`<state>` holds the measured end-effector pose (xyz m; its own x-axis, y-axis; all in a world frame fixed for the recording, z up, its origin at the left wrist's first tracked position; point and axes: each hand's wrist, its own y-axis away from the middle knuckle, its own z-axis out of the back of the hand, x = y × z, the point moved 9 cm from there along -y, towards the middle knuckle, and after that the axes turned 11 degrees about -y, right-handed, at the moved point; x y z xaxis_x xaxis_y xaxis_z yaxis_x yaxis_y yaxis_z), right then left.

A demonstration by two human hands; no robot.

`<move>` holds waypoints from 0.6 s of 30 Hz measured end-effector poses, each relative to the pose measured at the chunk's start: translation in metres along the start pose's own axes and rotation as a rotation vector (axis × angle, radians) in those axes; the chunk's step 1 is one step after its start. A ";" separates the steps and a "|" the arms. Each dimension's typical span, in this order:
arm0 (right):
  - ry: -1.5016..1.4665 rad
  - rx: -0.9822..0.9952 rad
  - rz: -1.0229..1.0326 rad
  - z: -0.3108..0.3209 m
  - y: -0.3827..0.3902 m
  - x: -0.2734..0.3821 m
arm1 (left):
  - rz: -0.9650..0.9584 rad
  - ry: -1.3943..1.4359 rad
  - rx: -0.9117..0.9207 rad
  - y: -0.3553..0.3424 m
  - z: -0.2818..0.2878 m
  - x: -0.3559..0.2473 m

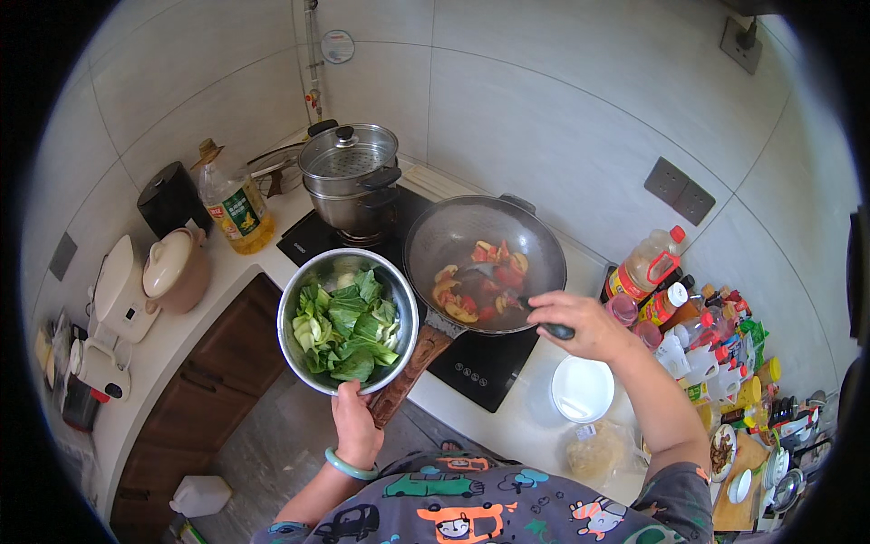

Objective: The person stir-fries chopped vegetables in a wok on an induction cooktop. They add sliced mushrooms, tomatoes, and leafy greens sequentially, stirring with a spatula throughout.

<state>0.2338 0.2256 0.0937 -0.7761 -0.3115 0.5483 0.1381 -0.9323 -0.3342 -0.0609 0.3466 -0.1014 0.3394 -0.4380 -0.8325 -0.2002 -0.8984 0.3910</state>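
Note:
My left hand (356, 422) grips the rim of a steel bowl (406, 322) of chopped leafy greens (349, 322), held above the wooden wok handle (408, 381). My right hand (584, 322) is closed on the dark handle of a cooking utensil (555, 331), whose far end is in the wok (439, 236) among pieces of red and yellowish food (458, 304). The wok sits on a black cooktop (476, 372), to the right of the bowl. The utensil's head is hard to make out.
Behind are a steel steamer pot (349, 199) and an oil jug (240, 218). Left stand a pink pot (177, 281) and white appliances (122, 290). Right are a white bowl (582, 388), a bag (594, 449) and several condiment bottles (662, 299). A white jug (199, 494) is on the floor.

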 end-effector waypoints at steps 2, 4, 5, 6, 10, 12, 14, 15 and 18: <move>0.035 -0.184 0.006 0.025 0.002 0.011 | -0.011 0.013 0.006 0.001 0.000 -0.001; 0.050 -0.412 0.049 0.050 0.007 0.009 | -0.037 0.019 0.008 -0.002 0.004 0.000; -0.112 -0.564 -0.111 0.063 0.016 -0.012 | -0.035 0.019 0.016 -0.003 0.003 0.000; -0.276 -0.713 -0.274 0.070 0.029 -0.034 | -0.033 0.019 0.023 -0.003 0.003 0.001; -0.461 -1.065 -0.421 0.086 0.060 -0.084 | -0.035 0.001 0.031 -0.008 0.004 0.005; -0.525 -1.106 -0.455 0.080 0.067 -0.107 | -0.040 -0.016 0.007 -0.002 0.002 -0.001; -0.562 -1.092 -0.495 0.070 0.066 -0.113 | -0.042 -0.023 -0.003 0.000 0.004 -0.003; -0.552 -1.052 -0.513 0.063 0.064 -0.114 | -0.041 -0.021 0.007 -0.002 0.004 -0.002; -0.528 -0.971 -0.531 0.049 0.055 -0.111 | -0.043 -0.004 0.030 -0.004 0.001 -0.002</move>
<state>0.3578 0.2002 0.0524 -0.2206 -0.1814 0.9583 -0.8103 -0.5128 -0.2836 -0.0615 0.3509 -0.1014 0.3446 -0.3986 -0.8500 -0.2131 -0.9150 0.3427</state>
